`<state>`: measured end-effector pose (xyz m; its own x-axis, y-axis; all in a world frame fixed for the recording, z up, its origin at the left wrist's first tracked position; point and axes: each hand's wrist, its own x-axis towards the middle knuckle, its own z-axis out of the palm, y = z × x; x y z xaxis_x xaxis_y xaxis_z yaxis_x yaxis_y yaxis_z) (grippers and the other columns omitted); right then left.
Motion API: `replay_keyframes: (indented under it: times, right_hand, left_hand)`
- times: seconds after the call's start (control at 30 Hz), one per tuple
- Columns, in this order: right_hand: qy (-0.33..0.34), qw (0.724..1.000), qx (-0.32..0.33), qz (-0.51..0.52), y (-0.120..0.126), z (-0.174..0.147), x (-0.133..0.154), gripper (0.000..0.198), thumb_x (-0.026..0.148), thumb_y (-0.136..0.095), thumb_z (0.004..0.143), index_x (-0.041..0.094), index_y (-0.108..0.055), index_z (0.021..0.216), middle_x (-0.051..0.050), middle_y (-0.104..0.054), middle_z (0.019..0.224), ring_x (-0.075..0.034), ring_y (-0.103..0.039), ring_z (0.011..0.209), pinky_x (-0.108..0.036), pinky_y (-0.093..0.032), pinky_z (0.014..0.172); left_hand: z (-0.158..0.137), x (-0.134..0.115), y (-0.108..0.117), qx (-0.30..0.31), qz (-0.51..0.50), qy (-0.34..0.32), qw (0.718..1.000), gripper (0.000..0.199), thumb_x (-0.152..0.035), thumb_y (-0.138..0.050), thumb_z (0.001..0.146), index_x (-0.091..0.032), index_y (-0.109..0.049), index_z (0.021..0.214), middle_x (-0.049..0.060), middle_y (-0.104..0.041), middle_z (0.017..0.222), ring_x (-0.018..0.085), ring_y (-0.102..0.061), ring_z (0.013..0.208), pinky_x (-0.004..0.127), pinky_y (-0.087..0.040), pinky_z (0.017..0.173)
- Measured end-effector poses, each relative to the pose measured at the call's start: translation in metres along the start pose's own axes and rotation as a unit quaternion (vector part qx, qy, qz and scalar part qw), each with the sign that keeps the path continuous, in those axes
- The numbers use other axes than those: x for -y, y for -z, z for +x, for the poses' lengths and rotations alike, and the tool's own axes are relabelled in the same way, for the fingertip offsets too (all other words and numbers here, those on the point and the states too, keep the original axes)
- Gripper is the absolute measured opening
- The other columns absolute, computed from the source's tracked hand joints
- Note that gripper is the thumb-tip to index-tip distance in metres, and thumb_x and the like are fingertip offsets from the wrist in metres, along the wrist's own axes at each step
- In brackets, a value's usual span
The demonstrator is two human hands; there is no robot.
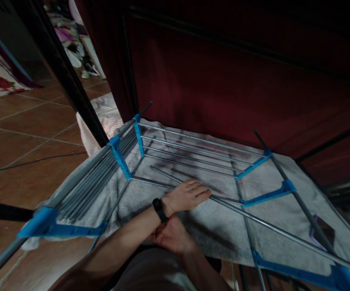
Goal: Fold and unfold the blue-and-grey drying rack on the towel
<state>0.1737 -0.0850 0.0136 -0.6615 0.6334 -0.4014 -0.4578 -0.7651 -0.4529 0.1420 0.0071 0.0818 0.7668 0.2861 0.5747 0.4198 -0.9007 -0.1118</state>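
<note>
Left grip (190,196) clamped on a rod (268,225), right grip (175,235) beneath its wrist, closure unclear; apparently positioning the rod, needing alignment with the surrounding rack (266,195)

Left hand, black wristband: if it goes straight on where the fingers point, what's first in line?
Probably the grey tube just right of the left hand, beside a blue bracket. Relative height is unclear, so it might pass over.

No legible text, labels, brands, numbers
</note>
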Motion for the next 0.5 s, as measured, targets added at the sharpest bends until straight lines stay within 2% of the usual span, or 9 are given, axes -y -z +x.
replay_keyframes:
  times: [0.1,0.2,0.3,0.4,0.5]
  right_hand:
    - [-0.041,0.994,-0.023,0.094,0.004,0.002,0.001,0.028,0.043,-0.059,0.095,0.017,-0.069,0.095,-0.005,-0.074,0.094,-0.017,-0.068,0.087,-0.03,-0.053,0.077]
    - [-0.052,0.989,-0.062,0.124,0.009,0.005,0.001,0.02,0.037,-0.066,0.092,0.017,-0.068,0.089,-0.003,-0.071,0.085,-0.014,-0.064,0.076,-0.027,-0.051,0.07]
    - [-0.043,0.994,-0.032,0.095,0.008,0.007,-0.002,0.022,0.039,-0.062,0.094,0.02,-0.07,0.094,-0.003,-0.071,0.087,-0.016,-0.064,0.078,-0.028,-0.051,0.072]
    - [-0.036,0.997,0.006,0.068,0.006,0.008,-0.006,0.034,0.046,-0.049,0.099,0.022,-0.072,0.102,-0.003,-0.071,0.09,-0.019,-0.065,0.083,-0.03,-0.051,0.073]
    - [-0.053,0.996,0.011,0.064,0.007,0.01,-0.008,0.039,0.047,-0.044,0.099,0.02,-0.072,0.105,-0.003,-0.07,0.085,-0.018,-0.063,0.076,-0.029,-0.049,0.068]
  left_hand:
    - [0.0,-0.002,-0.004,0.008,-0.007,-0.005,1.0,0.024,-0.015,-0.051,0.1,-0.015,-0.064,0.119,0.005,-0.071,0.094,0.016,-0.064,0.086,0.032,-0.051,0.08]
    - [-0.003,-0.003,-0.009,0.023,-0.013,0.0,1.0,0.026,-0.014,-0.05,0.1,-0.016,-0.064,0.121,0.005,-0.071,0.096,0.016,-0.065,0.088,0.032,-0.053,0.082]
    - [-0.008,-0.002,-0.012,0.039,-0.017,0.013,0.999,0.027,-0.012,-0.05,0.098,-0.017,-0.065,0.121,0.006,-0.072,0.099,0.016,-0.066,0.091,0.032,-0.053,0.085]
    - [-0.013,-0.002,-0.012,0.054,-0.031,0.017,0.998,0.029,-0.011,-0.05,0.098,-0.015,-0.064,0.122,0.006,-0.073,0.103,0.017,-0.067,0.095,0.032,-0.053,0.091]
    - [-0.018,-0.003,-0.012,0.072,-0.048,0.049,0.995,0.034,-0.01,-0.049,0.097,-0.016,-0.062,0.127,0.007,-0.073,0.11,0.018,-0.067,0.101,0.033,-0.051,0.098]
